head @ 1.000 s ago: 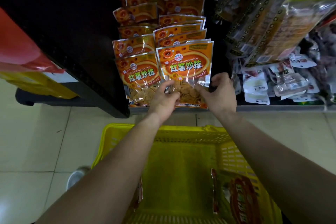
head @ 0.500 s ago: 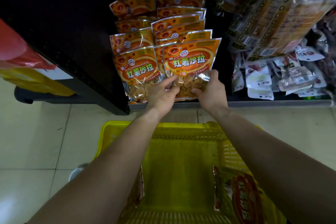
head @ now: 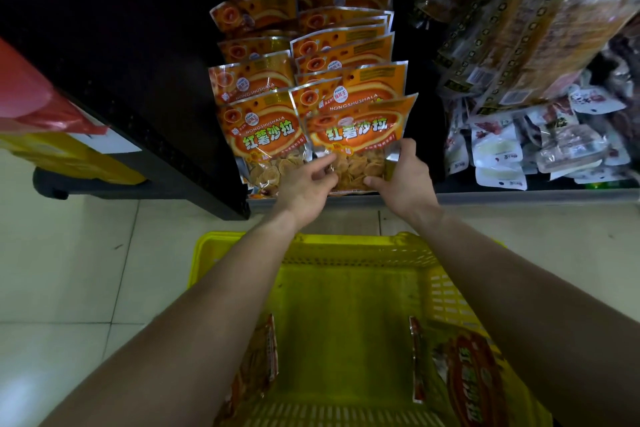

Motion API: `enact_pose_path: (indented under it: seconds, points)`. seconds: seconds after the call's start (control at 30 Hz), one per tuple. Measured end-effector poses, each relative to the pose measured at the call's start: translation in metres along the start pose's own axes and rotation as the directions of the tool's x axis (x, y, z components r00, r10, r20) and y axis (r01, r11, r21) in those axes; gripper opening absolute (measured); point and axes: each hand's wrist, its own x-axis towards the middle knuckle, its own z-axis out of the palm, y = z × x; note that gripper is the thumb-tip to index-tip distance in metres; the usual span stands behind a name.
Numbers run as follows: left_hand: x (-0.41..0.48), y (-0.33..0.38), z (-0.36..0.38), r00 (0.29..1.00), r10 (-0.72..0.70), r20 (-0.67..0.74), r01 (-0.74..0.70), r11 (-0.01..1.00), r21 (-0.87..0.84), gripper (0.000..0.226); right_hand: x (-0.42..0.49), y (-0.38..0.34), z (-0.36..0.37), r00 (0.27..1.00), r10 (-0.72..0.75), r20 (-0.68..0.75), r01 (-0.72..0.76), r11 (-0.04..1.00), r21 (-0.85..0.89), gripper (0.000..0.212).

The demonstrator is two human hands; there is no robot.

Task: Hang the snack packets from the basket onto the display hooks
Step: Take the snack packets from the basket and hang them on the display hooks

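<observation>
An orange snack packet [head: 360, 135] with a clear window of chips is in front of the right column of hung packets [head: 346, 45], tilted slightly. My right hand [head: 401, 180] grips its lower right corner. My left hand [head: 304, 184] pinches its lower left edge with curled fingers. A second column of the same packets [head: 259, 107] hangs just to the left. The hooks are hidden behind the packets. Below my arms sits the yellow basket [head: 346, 243], holding one packet [head: 467, 374] against its right wall and another [head: 263, 357] against its left wall.
A black shelf end panel [head: 138, 97] stands left of the packets. To the right hang dark-patterned bags [head: 502, 28] above a heap of small white pouches [head: 519, 149]. A metal shelf edge [head: 519, 198] runs along the bottom. Pale floor tiles [head: 69, 270] surround the basket.
Both hands have pushed the packet up and in against the right column, and it now tilts to the right. My left hand has shifted along its lower edge.
</observation>
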Motion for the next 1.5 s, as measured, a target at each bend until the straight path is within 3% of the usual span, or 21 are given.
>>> enact_pose_path:
  seconds: [0.3, 0.57, 0.83, 1.03, 1.2, 1.5]
  points:
    - [0.002, 0.013, -0.006, 0.999, 0.027, 0.023, -0.029, 0.992, 0.122, 0.044, 0.003, -0.007, 0.008, 0.998, 0.051, 0.021, -0.052, 0.998, 0.025, 0.059]
    - [0.005, 0.017, -0.009, 0.998, 0.053, 0.019, -0.054, 0.995, 0.089, 0.042, 0.010, -0.008, 0.005, 0.998, 0.048, 0.037, -0.049, 0.998, 0.035, 0.060]
    - [-0.011, 0.007, -0.009, 0.998, -0.024, 0.053, 0.013, 0.980, 0.198, 0.047, -0.002, 0.001, 0.006, 0.991, 0.087, 0.102, -0.083, 0.996, -0.039, 0.059]
    - [-0.026, 0.016, -0.012, 0.998, 0.045, -0.032, -0.041, 0.992, 0.116, 0.042, -0.011, -0.002, -0.010, 0.996, 0.083, -0.014, -0.083, 0.996, -0.013, 0.069]
    - [-0.039, 0.037, -0.014, 0.992, 0.106, -0.074, -0.108, 0.994, -0.019, 0.045, -0.015, -0.010, -0.023, 0.989, 0.033, -0.141, -0.037, 0.999, -0.023, 0.062]
    - [-0.014, 0.049, 0.000, 0.996, 0.045, -0.073, -0.043, 0.999, 0.029, 0.055, 0.020, -0.017, -0.020, 0.977, 0.187, -0.105, -0.184, 0.982, 0.042, 0.045]
